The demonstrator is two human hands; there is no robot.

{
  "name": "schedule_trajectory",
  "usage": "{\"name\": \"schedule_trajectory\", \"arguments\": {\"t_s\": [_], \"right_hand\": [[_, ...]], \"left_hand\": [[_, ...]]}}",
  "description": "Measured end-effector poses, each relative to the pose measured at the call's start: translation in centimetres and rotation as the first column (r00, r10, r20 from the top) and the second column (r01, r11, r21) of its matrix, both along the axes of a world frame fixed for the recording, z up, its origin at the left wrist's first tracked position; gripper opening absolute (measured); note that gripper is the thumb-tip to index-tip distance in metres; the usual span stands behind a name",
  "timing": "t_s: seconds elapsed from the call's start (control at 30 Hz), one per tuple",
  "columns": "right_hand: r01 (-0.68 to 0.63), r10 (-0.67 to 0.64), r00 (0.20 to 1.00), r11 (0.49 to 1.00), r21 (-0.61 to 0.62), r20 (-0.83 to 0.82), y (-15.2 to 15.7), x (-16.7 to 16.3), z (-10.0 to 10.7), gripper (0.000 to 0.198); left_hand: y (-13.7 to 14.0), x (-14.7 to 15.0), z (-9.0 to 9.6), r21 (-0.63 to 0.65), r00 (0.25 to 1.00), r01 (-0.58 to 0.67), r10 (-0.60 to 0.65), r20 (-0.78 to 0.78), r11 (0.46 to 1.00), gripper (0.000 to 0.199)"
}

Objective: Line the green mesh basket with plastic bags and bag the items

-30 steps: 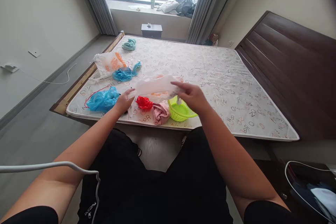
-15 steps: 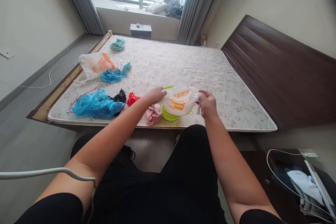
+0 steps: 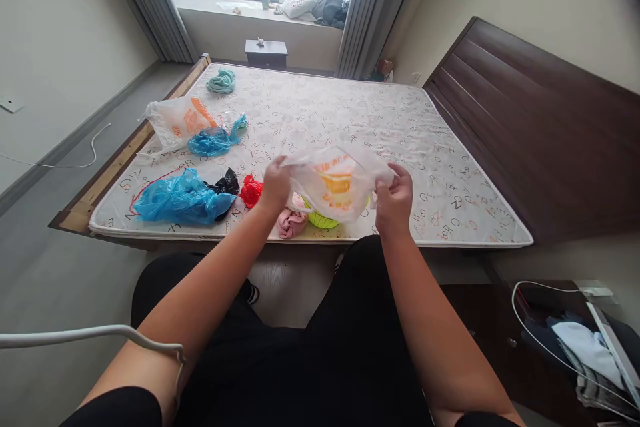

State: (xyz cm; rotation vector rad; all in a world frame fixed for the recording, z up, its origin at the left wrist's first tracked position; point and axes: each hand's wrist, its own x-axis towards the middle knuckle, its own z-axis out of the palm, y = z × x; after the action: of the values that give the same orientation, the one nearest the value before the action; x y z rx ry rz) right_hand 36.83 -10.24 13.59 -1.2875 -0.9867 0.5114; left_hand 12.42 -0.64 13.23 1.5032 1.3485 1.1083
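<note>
A white plastic bag (image 3: 335, 180) with orange print is stretched between my two hands above the near edge of the mattress. My left hand (image 3: 277, 183) grips its left side, and my right hand (image 3: 394, 197) pinches its right side. Under the bag sits a lime-green basket (image 3: 323, 221), mostly covered by it. A pink cloth (image 3: 291, 223) lies bunched just left of the basket. Farther left are a red plastic bag (image 3: 251, 191), a black plastic bag (image 3: 228, 183) and a large blue plastic bag (image 3: 183, 199).
On the mattress (image 3: 320, 100), toward the left, lie another white bag (image 3: 177, 121), a smaller blue bag (image 3: 213, 141) and a teal cloth (image 3: 221, 81). A dark headboard (image 3: 530, 120) rises at the right. Below it, a bedside table (image 3: 480, 320) holds clothes and a cable.
The white bag has been drawn wider and covers more of the basket. My left hand has moved left with its side of the bag; my right hand has stayed nearly in place.
</note>
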Motion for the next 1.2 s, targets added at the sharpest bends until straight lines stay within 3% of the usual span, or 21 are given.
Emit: {"name": "schedule_trajectory", "arguments": {"t_s": [0.07, 0.13, 0.23, 0.33, 0.47, 0.53, 0.6, 0.67, 0.73, 0.8, 0.9, 1.0, 1.07, 1.13, 1.17, 1.2], "right_hand": [[-0.077, 0.073, 0.996, 0.995, 0.068, 0.059, 0.2, -2.2, 2.6, 0.046], [-0.128, 0.119, 0.988, 0.987, 0.094, 0.096, 0.4, -4.0, 4.4, 0.044], [-0.14, 0.126, 0.984, 0.984, 0.107, 0.129, 0.4, -5.3, 5.9, 0.042], [-0.06, 0.034, 0.987, 0.985, 0.162, 0.157, -0.3, -4.2, 6.4, 0.042], [0.086, -0.123, 0.972, 0.979, 0.184, 0.199, -0.9, -0.4, 5.4, 0.041], [0.105, -0.113, 0.962, 0.994, 0.042, 0.249, -0.7, 1.6, 3.6, 0.041], [0.117, -0.053, 0.949, 0.975, -0.19, 0.309, -0.4, 3.6, 1.4, 0.039], [0.164, 0.006, 0.916, 0.907, -0.388, 0.4, -0.3, 5.3, -0.6, 0.037], [0.218, 0.033, 0.875, 0.864, -0.454, 0.484, -0.5, 6.7, -1.7, 0.038], [0.241, 0.039, 0.822, 0.879, -0.41, 0.568, -0.8, 8.0, -1.9, 0.042], [0.217, 0.05, 0.733, 0.928, -0.303, 0.679, -0.8, 9.4, -1.3, 0.045], [0.223, 0.164, 0.653, 0.891, -0.395, 0.74, 0.1, 9.6, -0.9, 0.044], [0.311, 0.149, 0.596, 0.863, -0.398, 0.789, 0.6, 8.2, -0.9, 0.043], [0.347, 0.05, 0.521, 0.9, -0.264, 0.852, 0.7, 5.4, -1.2, 0.038], [0.268, 0.051, 0.489, 0.942, -0.205, 0.871, 0.6, 3.7, -1.5, 0.034], [0.117, 0.145, 0.455, 0.968, -0.221, 0.878, 0.5, 2.0, -1.9, 0.031]], "left_hand": [[-0.1, -1.8, 1.8, -0.022, 0.963, -0.064, 0.067, 0.26, 0.998, 0.035], [-0.5, -3.3, 3.3, -0.082, 0.908, -0.052, 0.082, 0.411, 0.995, 0.032], [-1.8, -4.6, 5.1, -0.153, 0.839, -0.023, 0.102, 0.534, 0.988, 0.033], [-3.1, -4.7, 6.1, -0.18, 0.809, 0.01, 0.098, 0.579, 0.984, 0.037], [-3.1, -3.2, 5.3, -0.138, 0.88, 0.068, 0.006, 0.474, 0.988, 0.036], [-2.2, -1.9, 3.8, -0.142, 0.947, 0.093, -0.043, 0.318, 0.985, 0.033], [-1.3, -0.7, 2.0, -0.2, 0.992, 0.112, -0.098, 0.083, 0.973, 0.03], [-0.7, 0.0, 0.3, -0.26, 0.973, 0.147, -0.187, -0.137, 0.954, 0.028], [-0.6, 0.0, -0.8, -0.298, 0.936, 0.2, -0.272, -0.224, 0.933, 0.027], [-0.6, -0.6, -1.3, -0.281, 0.943, 0.225, -0.281, -0.177, 0.933, 0.027], [-0.6, -1.3, -1.1, -0.191, 0.981, 0.15, -0.169, -0.091, 0.97, 0.037], [-0.6, -1.0, -1.0, -0.202, 0.977, 0.079, -0.117, -0.181, 0.976, 0.064], [-0.8, -0.3, -1.3, -0.242, 0.958, 0.077, -0.139, -0.25, 0.967, 0.08], [-1.3, 0.5, -1.6, -0.29, 0.956, 0.11, -0.181, -0.232, 0.951, 0.08], [-1.6, 0.9, -1.7, -0.323, 0.96, 0.141, -0.209, -0.186, 0.936, 0.074], [-1.7, 1.1, -1.8, -0.363, 0.963, 0.176, -0.236, -0.128, 0.915, 0.066]]}}
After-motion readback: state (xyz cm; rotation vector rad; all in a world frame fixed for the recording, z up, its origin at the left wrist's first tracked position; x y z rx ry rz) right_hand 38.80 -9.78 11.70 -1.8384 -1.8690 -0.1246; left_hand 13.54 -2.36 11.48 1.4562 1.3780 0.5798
